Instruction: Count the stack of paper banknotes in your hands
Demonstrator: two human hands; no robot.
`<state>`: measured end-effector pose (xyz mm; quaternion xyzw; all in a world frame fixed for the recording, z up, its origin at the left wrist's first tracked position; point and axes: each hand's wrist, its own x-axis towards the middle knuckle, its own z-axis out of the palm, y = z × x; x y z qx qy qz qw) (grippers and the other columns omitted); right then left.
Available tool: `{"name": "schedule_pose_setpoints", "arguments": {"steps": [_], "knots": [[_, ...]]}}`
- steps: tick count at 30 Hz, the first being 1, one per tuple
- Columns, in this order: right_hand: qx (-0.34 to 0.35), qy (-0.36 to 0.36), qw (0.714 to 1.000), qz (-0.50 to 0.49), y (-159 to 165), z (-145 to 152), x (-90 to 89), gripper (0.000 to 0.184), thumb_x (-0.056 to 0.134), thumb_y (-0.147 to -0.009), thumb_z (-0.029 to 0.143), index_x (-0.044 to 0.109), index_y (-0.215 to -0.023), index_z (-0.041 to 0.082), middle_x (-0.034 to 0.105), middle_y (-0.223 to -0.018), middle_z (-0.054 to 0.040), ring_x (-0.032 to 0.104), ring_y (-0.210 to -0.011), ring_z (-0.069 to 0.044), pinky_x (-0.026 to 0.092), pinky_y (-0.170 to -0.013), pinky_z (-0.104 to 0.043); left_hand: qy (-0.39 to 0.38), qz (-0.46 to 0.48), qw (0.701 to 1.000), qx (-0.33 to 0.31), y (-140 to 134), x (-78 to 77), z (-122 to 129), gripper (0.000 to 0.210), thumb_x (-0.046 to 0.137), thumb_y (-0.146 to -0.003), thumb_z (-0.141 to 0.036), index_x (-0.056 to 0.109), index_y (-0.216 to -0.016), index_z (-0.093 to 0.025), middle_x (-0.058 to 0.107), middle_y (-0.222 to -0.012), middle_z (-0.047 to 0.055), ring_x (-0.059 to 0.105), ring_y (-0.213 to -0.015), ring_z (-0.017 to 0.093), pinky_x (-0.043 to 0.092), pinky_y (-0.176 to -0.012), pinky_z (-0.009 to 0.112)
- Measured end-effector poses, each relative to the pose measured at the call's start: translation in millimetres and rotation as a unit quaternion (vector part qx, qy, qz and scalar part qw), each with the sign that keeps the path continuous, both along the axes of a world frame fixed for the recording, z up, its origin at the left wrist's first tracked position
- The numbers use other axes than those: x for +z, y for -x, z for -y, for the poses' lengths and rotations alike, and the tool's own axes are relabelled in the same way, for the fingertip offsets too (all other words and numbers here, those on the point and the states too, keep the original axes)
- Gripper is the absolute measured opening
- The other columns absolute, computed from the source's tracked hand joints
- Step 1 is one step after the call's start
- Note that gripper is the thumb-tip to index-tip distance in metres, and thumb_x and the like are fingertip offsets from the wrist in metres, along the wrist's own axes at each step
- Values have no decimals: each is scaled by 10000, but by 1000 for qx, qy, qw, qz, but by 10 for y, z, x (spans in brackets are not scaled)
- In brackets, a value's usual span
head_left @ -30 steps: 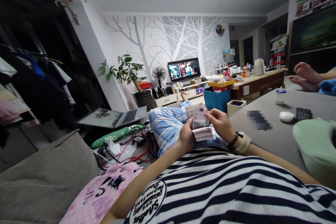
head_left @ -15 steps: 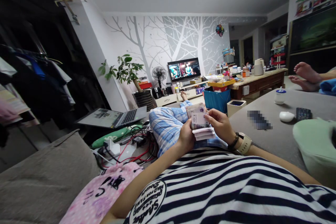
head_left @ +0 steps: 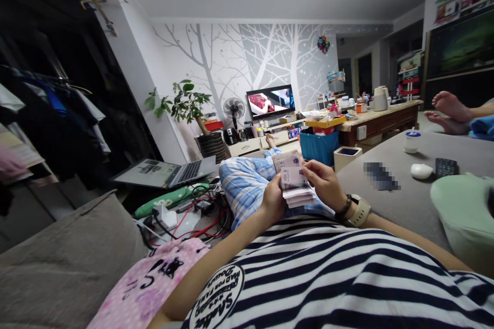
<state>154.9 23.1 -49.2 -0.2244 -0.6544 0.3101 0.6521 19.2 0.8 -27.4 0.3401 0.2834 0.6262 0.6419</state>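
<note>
A stack of banknotes (head_left: 294, 177), pale with purple and grey print, is held over my lap. My left hand (head_left: 273, 198) grips the stack from its left side, the thumb lying along the edge. Several notes fold down toward me at the bottom, their pale ends fanned out. With thumb and forefinger pinched, my right hand (head_left: 325, 185) holds the upper right edge of a banknote at the top. Its other fingers are curled. Blue plaid trousers (head_left: 243, 185) show beneath the notes.
To the left are an open laptop (head_left: 165, 172), tangled cables (head_left: 204, 205) and a pink spotted cloth (head_left: 150, 277). On the grey sofa surface at right sit a phone-like blurred object (head_left: 382, 176), a white mouse (head_left: 421, 171), a remote (head_left: 446, 167) and a green cushion (head_left: 463, 211). Another person's feet (head_left: 450, 112) rest beyond.
The right fingers have shifted slightly at the top banknote, and a little more of the note behind it shows. Both hands otherwise keep their place. The television picture has changed.
</note>
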Motion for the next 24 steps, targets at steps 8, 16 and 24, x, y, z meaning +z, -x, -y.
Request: {"name": "schedule_pose_setpoints", "arguments": {"steps": [8,16,24], "knots": [[-7,-10,1000,11,-11,56,27,450,613,-884,631,591,-704,220,442,-583,30,391,-560,-140,316,-533,-291,4,1,1000,1,-5,20,5,331,513,-892,-224,738,-1105,-108,805,-946,113,772,-920,298,609,-872,414],[1,-11,1000,-7,-14,71,32,423,636,-878,612,623,-747,211,451,-592,35,391,-561,-133,312,-536,-287,2,-4,1000,-3,1,33,26,336,498,-885,-213,743,-1088,-104,805,-936,111,772,-919,298,604,-876,412],[1,-14,1000,-4,-23,102,40,453,624,-887,634,608,-727,211,454,-582,31,388,-551,-133,304,-532,-288,2,-3,1000,-3,-6,21,13,337,522,-892,-236,740,-1111,-103,807,-945,113,776,-898,296,606,-873,418]]}}
